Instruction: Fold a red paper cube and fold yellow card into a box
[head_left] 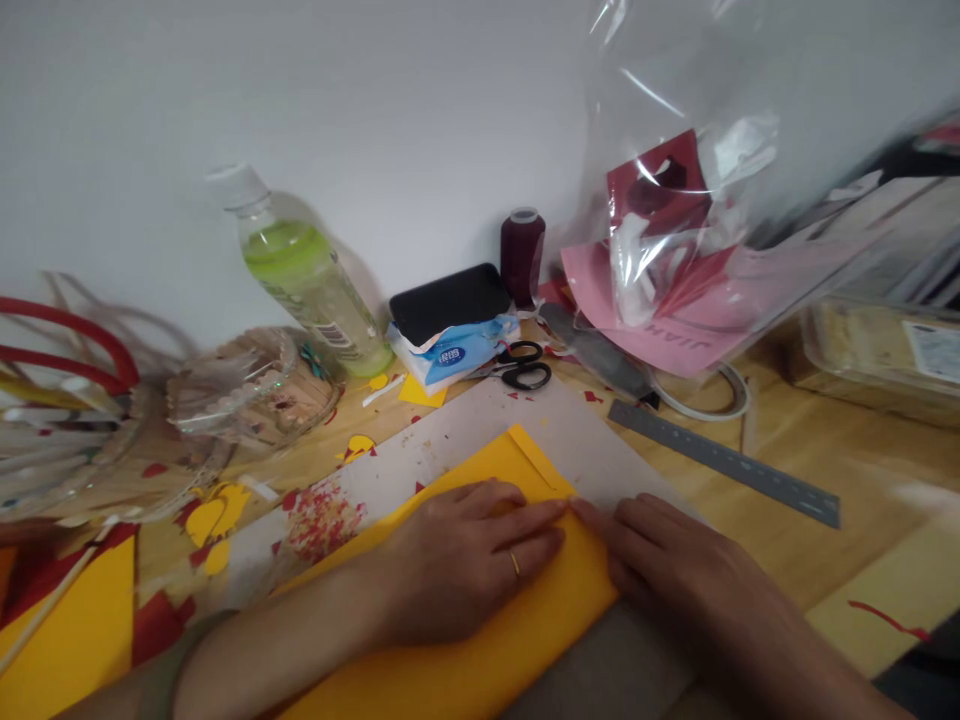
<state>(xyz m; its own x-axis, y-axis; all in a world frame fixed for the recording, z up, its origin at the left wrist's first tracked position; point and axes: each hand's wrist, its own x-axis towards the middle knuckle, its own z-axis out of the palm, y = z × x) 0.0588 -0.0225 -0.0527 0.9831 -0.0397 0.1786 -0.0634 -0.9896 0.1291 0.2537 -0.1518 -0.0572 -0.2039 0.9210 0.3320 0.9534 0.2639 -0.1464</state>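
A sheet of yellow paper [480,670] lies slantwise on a grey-white board [592,440], with a narrow strip folded along its far right edge. My left hand [465,560], a ring on one finger, rests on the paper with its fingers stretched toward that fold. At the paper's right edge, my right hand [675,560] has its index fingertip on the fold, close to the left fingertips. Its other fingers are curled at the edge, closed on the paper, and its thumb is hidden.
Behind the board are black-handled scissors [527,374], a tissue pack [457,350] under a phone [450,300], a thread spool [523,258] and a bottle [300,270]. A metal ruler [727,463] lies right. Paper scraps [326,520] and wooden baskets [255,390] are left.
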